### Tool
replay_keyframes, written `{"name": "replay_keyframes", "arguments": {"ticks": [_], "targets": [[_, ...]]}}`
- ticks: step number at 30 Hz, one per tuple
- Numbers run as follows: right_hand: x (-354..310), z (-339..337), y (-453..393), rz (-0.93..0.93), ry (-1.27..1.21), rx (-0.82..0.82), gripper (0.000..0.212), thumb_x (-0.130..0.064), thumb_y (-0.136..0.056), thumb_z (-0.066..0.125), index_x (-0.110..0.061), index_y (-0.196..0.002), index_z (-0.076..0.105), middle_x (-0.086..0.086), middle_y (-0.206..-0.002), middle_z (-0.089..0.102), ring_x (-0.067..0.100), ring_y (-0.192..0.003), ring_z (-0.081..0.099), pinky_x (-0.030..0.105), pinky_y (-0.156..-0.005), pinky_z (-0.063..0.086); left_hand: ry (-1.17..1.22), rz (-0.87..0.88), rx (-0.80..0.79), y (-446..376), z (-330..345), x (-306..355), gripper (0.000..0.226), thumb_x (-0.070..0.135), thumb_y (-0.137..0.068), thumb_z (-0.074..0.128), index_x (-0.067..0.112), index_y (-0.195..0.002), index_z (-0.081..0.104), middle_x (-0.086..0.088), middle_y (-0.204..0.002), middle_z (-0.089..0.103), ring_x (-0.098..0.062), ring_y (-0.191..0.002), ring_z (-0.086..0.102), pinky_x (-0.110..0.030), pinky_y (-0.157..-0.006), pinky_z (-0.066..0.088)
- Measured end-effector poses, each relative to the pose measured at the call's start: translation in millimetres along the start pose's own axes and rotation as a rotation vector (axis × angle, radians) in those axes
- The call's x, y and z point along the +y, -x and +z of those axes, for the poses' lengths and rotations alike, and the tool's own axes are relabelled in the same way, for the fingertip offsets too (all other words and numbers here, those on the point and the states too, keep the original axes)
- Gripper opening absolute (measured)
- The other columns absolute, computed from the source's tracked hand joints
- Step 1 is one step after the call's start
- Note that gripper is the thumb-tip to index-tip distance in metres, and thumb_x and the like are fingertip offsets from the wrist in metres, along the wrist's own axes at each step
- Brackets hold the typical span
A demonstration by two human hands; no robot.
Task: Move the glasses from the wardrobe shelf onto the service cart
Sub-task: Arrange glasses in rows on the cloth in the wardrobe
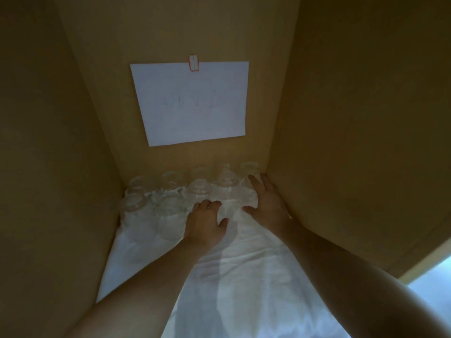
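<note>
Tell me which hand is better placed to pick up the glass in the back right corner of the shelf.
Right. The right hand already lies beside the corner glass, its fingertips at the glass's base along the right wall. The left hand sits further left, near the front-row glasses.

Both bare forearms are extended forward and upward, side by side, converging slightly toward the hands. The left hand [206, 222] is held palm down with its fingers loosely curled at the tips and the thumb spread out to the right. The right hand [267, 200] is stretched further ahead, palm down, with the fingers straight and the thumb splayed toward the left hand.
</note>
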State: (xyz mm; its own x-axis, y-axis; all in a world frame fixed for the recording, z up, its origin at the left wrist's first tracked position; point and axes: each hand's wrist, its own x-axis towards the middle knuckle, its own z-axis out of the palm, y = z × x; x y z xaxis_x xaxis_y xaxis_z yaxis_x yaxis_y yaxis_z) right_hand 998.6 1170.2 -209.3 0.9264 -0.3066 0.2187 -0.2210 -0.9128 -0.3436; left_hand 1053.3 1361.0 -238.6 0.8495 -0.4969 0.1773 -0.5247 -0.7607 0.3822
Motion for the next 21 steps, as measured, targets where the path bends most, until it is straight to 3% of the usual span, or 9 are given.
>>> {"name": "replay_keyframes", "arguments": {"ticks": [12, 21], "targets": [[-15, 14, 43, 0.127, 0.113, 0.013, 0.099, -0.055, -0.081, 0.077, -0.033, -0.159, 0.019, 0.011, -0.167, 0.015, 0.034, -0.149, 0.026, 0.046, -0.117, 0.033, -0.02, 0.067, -0.061, 3, -3, -7, 0.052, 0.041, -0.094, 0.062, 0.019, -0.14, 0.052, -0.009, -0.137, 0.051, -0.03, -0.127, 0.045, -0.041, -0.1, 0.048], [-26, 0, 70, 0.092, 0.099, 0.004, 0.096, -0.058, -0.082, 0.073, -0.031, -0.159, 0.022, 0.008, -0.165, 0.023, 0.032, -0.147, 0.03, 0.044, -0.116, 0.036, -0.006, 0.044, 0.001, 33, -35, 5, 0.053, 0.041, -0.094, 0.062, 0.02, -0.141, 0.052, -0.009, -0.136, 0.052, -0.031, -0.127, 0.045, -0.041, -0.1, 0.047]]}}
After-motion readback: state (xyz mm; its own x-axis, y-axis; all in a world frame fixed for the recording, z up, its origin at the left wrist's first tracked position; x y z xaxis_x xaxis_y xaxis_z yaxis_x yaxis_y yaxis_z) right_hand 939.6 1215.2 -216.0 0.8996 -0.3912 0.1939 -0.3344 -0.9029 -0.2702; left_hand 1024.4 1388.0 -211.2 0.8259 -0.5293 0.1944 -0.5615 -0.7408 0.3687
